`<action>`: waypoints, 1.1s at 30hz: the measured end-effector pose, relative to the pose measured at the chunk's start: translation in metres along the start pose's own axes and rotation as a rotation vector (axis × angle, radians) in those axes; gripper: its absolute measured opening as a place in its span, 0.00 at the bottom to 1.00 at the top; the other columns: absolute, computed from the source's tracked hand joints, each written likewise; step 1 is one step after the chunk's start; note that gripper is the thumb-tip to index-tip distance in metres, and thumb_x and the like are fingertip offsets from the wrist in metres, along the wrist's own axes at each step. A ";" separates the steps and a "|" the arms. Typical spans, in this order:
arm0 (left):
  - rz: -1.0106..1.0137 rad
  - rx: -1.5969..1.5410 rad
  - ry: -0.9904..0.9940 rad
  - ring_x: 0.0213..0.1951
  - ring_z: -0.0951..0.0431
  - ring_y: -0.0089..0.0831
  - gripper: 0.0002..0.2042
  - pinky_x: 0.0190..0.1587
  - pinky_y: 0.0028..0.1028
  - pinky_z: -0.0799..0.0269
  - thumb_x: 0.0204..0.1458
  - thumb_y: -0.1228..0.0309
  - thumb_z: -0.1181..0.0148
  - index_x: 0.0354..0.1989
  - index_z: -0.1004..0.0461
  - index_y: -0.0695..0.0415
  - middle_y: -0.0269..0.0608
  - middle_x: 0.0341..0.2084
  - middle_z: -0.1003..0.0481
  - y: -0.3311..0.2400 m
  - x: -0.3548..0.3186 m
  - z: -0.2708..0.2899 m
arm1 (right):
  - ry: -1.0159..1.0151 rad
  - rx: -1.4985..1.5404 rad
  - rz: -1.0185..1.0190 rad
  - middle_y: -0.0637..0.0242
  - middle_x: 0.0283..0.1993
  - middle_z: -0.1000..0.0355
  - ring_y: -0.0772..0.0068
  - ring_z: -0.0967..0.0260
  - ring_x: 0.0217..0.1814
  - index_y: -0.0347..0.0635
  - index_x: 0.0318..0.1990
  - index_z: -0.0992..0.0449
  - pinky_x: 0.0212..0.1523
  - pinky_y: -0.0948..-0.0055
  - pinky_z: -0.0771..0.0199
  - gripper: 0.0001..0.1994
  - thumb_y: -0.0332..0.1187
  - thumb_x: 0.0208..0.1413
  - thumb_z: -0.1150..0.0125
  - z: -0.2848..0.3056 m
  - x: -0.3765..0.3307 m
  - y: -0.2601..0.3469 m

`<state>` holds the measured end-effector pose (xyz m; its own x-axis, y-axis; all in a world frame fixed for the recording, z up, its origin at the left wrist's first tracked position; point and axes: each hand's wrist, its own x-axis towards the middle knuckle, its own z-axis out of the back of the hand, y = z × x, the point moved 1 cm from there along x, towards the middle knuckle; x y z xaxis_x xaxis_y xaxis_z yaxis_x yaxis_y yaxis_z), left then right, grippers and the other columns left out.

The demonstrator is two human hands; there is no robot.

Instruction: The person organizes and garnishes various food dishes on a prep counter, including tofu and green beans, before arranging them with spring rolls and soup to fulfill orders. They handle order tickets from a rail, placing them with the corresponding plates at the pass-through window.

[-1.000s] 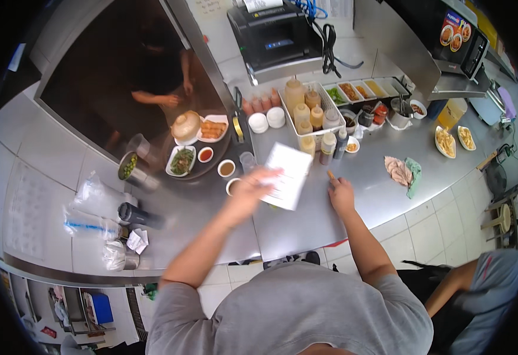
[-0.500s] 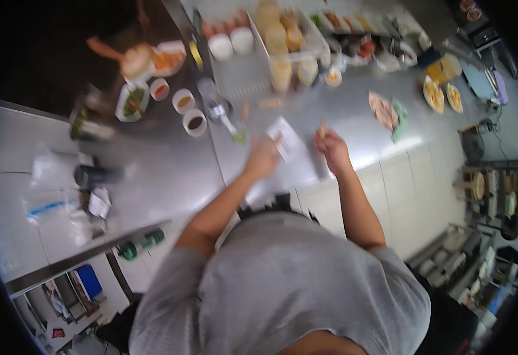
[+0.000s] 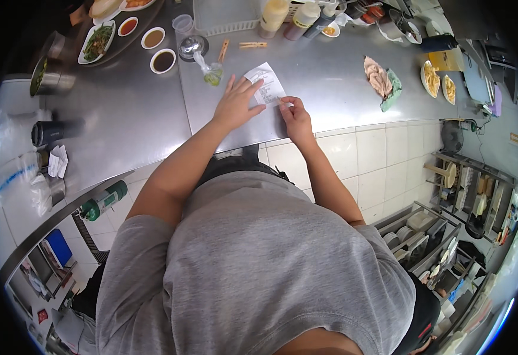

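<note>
Paper slip [image 3: 265, 89]: white, printed, lying flat on the steel counter [image 3: 330, 83] near its front edge.

Left hand [image 3: 236, 103]: palm down, fingers spread and open, pressing on the slip's left part; it grips nothing.

Right hand [image 3: 294, 115]: at the slip's lower right corner, fingers curled together at its edge; whether it pinches the paper or a small tool cannot be told.

Small clear bag [image 3: 211, 72]: holds something green, just left of the slip.

Wooden clothespins [image 3: 253, 45]: beyond the slip.

Sauce dishes [image 3: 163, 60]: round, dark and red sauces, far left, beside a plate of greens [image 3: 96, 41].

Squeeze bottles [image 3: 272, 13]: at the counter's far edge.

Crumpled cloth [image 3: 380, 80]: pinkish, well to the right, near two plates of yellow food [image 3: 432, 78].
</note>
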<state>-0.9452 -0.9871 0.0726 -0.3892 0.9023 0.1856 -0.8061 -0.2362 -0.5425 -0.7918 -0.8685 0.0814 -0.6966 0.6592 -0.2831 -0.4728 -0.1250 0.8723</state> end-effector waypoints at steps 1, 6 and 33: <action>0.004 0.001 -0.003 0.60 0.42 0.39 0.30 0.67 0.45 0.62 0.46 0.58 0.40 0.58 0.37 0.57 0.46 0.52 0.34 0.001 0.000 0.000 | -0.043 -0.152 0.055 0.61 0.25 0.27 0.65 0.31 0.24 0.42 0.46 0.32 0.28 0.69 0.32 0.12 0.36 0.57 0.48 -0.003 -0.002 0.005; 0.005 0.043 0.025 0.62 0.44 0.39 0.31 0.67 0.45 0.62 0.46 0.56 0.39 0.58 0.37 0.56 0.46 0.54 0.35 0.002 0.001 0.000 | -0.057 -0.394 0.180 0.53 0.26 0.26 0.49 0.27 0.29 0.42 0.40 0.32 0.29 0.57 0.29 0.09 0.36 0.56 0.48 -0.021 -0.006 0.017; 0.015 0.047 0.026 0.65 0.48 0.38 0.32 0.67 0.45 0.64 0.43 0.58 0.38 0.58 0.37 0.56 0.46 0.54 0.35 0.002 0.003 -0.001 | -0.258 -0.405 0.240 0.54 0.26 0.27 0.51 0.28 0.27 0.44 0.37 0.30 0.27 0.58 0.29 0.05 0.31 0.55 0.47 -0.018 0.004 0.010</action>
<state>-0.9475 -0.9848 0.0707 -0.3904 0.9074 0.1554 -0.8206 -0.2664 -0.5056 -0.8087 -0.8805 0.0817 -0.6800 0.7310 0.0571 -0.5222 -0.5376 0.6620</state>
